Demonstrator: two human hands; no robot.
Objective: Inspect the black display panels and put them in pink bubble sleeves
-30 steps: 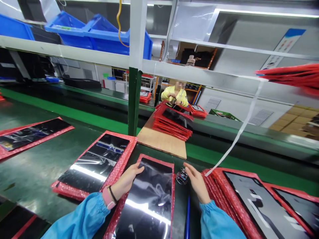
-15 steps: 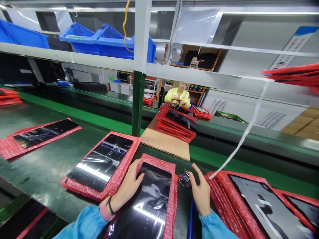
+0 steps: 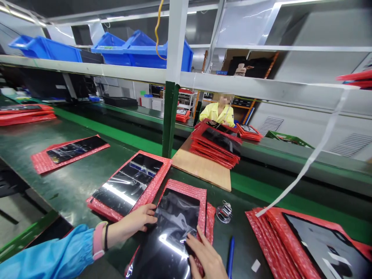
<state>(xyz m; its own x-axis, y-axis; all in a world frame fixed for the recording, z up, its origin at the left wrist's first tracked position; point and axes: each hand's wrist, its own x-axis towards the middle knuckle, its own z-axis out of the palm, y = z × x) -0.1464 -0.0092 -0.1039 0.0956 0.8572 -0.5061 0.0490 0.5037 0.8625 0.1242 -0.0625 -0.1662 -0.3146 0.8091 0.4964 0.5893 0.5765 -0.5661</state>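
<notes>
In front of me a black glossy screen panel [image 3: 171,221] under clear film lies on red bubble-wrap pouches [image 3: 186,186]. My left hand [image 3: 132,224], with a pink band at the wrist, is open, its fingertips at the panel's left edge. On the lower right side of the panel, my right hand [image 3: 206,257] lies with fingers stretched and apart. A second black panel [image 3: 130,180] rests on red bubble wrap just left of the first. Right of the pouches are a small metal-and-clear item [image 3: 224,212], its kind unclear, and a blue pen [image 3: 230,254].
At right stands a stack of red bubble-wrap pouches [image 3: 270,240] with a grey-backed panel on it. A wooden board [image 3: 200,172] bears more pouches. Another panel [image 3: 77,149] lies left. Blue bins [image 3: 113,50] sit on the shelf; a person in yellow [image 3: 217,112] is beyond.
My right hand has moved from beside the small metal item down and left onto the panel. My left hand has slid down along the panel's left edge. The view has shifted left.
</notes>
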